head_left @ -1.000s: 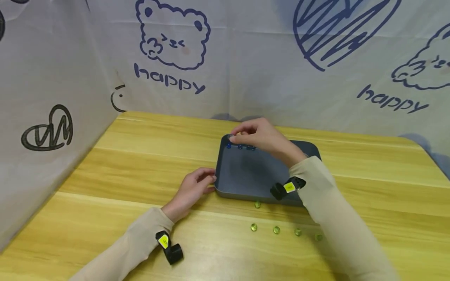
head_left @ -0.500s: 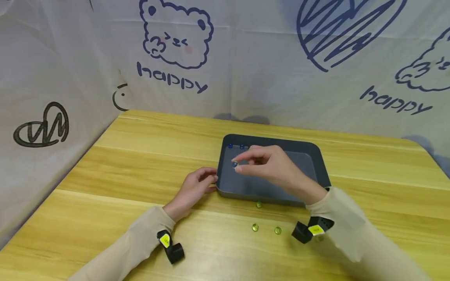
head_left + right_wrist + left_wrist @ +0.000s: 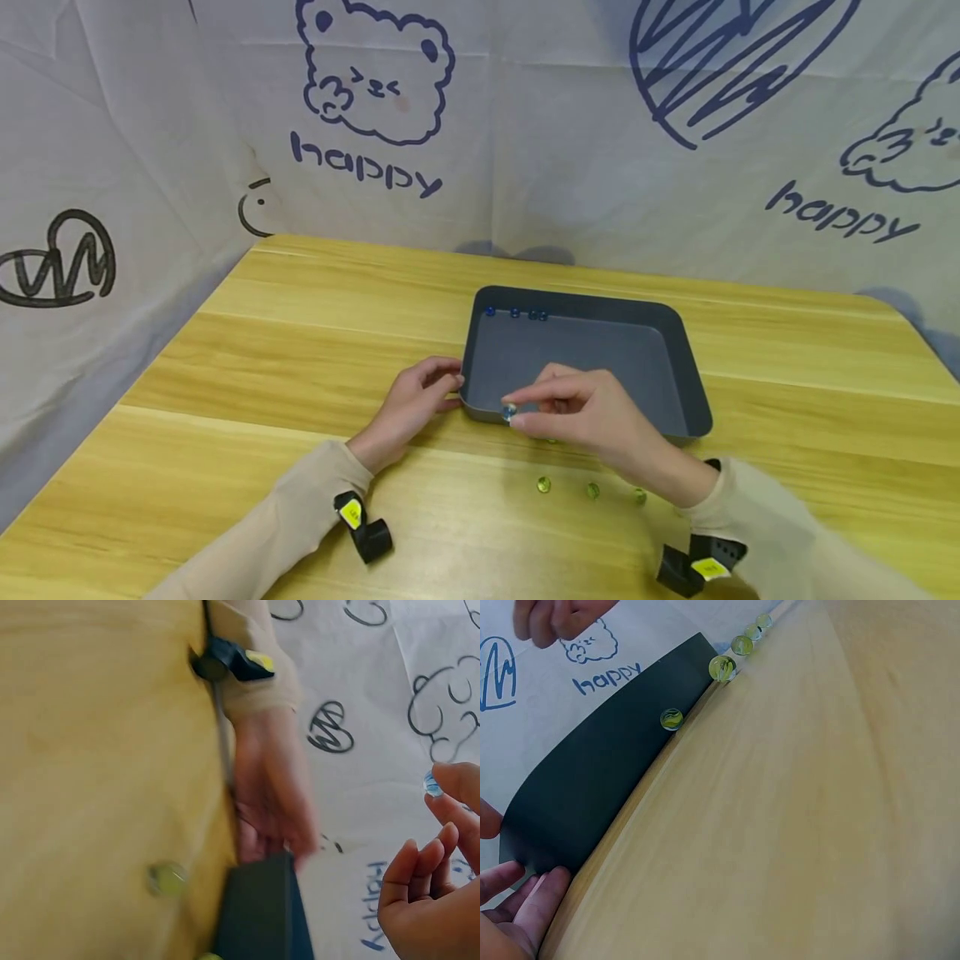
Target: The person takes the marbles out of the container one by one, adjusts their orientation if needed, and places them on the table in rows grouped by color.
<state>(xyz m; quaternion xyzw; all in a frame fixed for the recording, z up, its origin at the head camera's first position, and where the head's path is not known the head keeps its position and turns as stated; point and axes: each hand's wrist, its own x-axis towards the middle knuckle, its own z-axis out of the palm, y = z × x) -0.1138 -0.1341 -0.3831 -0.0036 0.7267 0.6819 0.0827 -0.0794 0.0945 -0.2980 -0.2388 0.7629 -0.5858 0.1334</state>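
Between thumb and index finger, my right hand (image 3: 600,417) pinches a clear marble with blue in it (image 3: 509,412), held above the front rim of a dark grey tray (image 3: 607,308). The same marble (image 3: 431,784) shows in the right wrist view, at the fingertips. My left hand (image 3: 411,406) rests at the tray's left front corner, fingers loosely bent and touching the outer wall. Several small blue marbles (image 3: 515,313) lie in a row along the tray's back wall. On the table in front are several yellow-green marbles (image 3: 722,669), one close to the tray's front side.
The tray stands on a wood-grain table (image 3: 315,333). A white cloth (image 3: 525,150) with drawings hangs behind and to the left. Each wrist carries a black camera (image 3: 372,540) on a strap.
My right hand has come from the tray's back left corner toward its front rim, carrying the blue-tinted marble. The blue row at the back is uncovered. My left hand stays in place.
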